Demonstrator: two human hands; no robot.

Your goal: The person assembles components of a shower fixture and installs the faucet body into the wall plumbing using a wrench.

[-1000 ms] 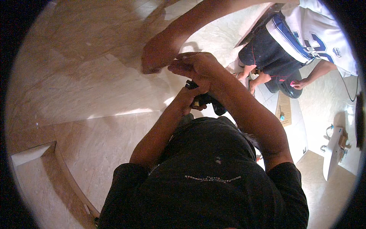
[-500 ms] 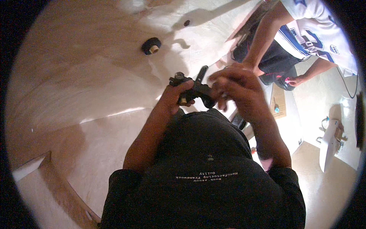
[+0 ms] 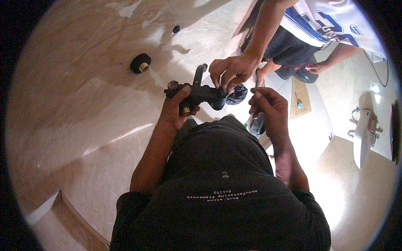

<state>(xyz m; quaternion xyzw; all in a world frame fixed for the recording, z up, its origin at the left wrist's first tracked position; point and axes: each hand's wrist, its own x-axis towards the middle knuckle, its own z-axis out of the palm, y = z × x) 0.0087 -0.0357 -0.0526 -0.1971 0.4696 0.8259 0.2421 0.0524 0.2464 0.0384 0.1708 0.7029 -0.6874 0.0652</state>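
Note:
My left hand (image 3: 178, 108) is wrapped round the left end of a black shower mixer (image 3: 201, 93), which has a brass nut (image 3: 186, 111) on its underside and a black lever pointing up. A co-worker's hand (image 3: 234, 72) reaches from above and touches the mixer's right end. Crumpled dark plastic (image 3: 238, 95) is beside that end. To the right, apart from the mixer, my right hand (image 3: 271, 109) has its thumb and fingers pinched together. A thin greyish piece shows just above its fingertips; whether they grip it is unclear.
A black round flange with a brass fitting (image 3: 140, 64) and a small black fitting (image 3: 176, 29) sit on the marbled wall. The co-worker (image 3: 310, 25) crouches close at upper right. Brown paper (image 3: 300, 98) lies beyond my right hand, and a white basin (image 3: 363, 138) stands farther right.
My right hand has come away from the mixer to the right. The co-worker's hand has moved in onto the mixer's right end. In the picture, mixer and wall fittings sit farther left.

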